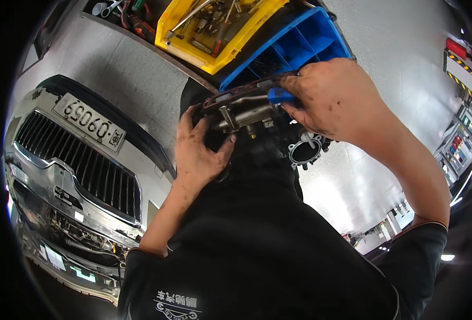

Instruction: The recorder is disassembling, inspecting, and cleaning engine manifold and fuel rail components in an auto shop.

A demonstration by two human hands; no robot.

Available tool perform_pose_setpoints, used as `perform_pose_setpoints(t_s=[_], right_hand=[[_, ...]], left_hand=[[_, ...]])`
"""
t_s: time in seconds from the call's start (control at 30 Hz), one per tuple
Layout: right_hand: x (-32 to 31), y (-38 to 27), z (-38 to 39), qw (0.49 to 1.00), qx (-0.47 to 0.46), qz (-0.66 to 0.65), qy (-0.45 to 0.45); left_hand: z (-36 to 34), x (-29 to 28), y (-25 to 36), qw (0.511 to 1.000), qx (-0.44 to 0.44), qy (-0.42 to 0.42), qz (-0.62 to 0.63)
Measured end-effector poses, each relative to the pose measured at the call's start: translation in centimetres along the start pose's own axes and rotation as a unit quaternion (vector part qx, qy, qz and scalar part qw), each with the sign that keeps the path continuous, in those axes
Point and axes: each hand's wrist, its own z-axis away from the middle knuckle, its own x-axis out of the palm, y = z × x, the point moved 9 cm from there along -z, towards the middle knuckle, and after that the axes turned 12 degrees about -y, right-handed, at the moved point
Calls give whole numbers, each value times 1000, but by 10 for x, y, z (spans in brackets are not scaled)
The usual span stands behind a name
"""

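A dark engine intake manifold (pixel 262 146) lies before me, above my lap. A metal rail (pixel 252 116) with short fittings runs along it, and its round port with a pale ring (pixel 305 153) faces up at the right. My left hand (pixel 197 146) grips the manifold's left end, thumb on the near side and fingers over the far side. My right hand (pixel 334 98) is closed round a small blue piece (pixel 282 96) at the far right part of the manifold. Most of that piece is hidden by the fingers, so its kind cannot be told.
Beyond the manifold stand a blue divided bin (pixel 300 40) and a yellow bin (pixel 212 66) holding sockets and hand tools. More tools lie in a tray (pixel 100 16) at the far left. A car's front bumper with grille (pixel 78 160) rests on the floor at left.
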Motion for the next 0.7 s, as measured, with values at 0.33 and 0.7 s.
perform_pose_setpoints(t_s=[0.33, 0.7], right_hand=[[-41, -63, -47, 978, -165, 117, -56], [-36, -80, -81, 947, -137, 245, -158]], left_hand=[[3, -3, 0, 998, -11, 41, 36], [1, 0, -3, 998, -15, 12, 67]])
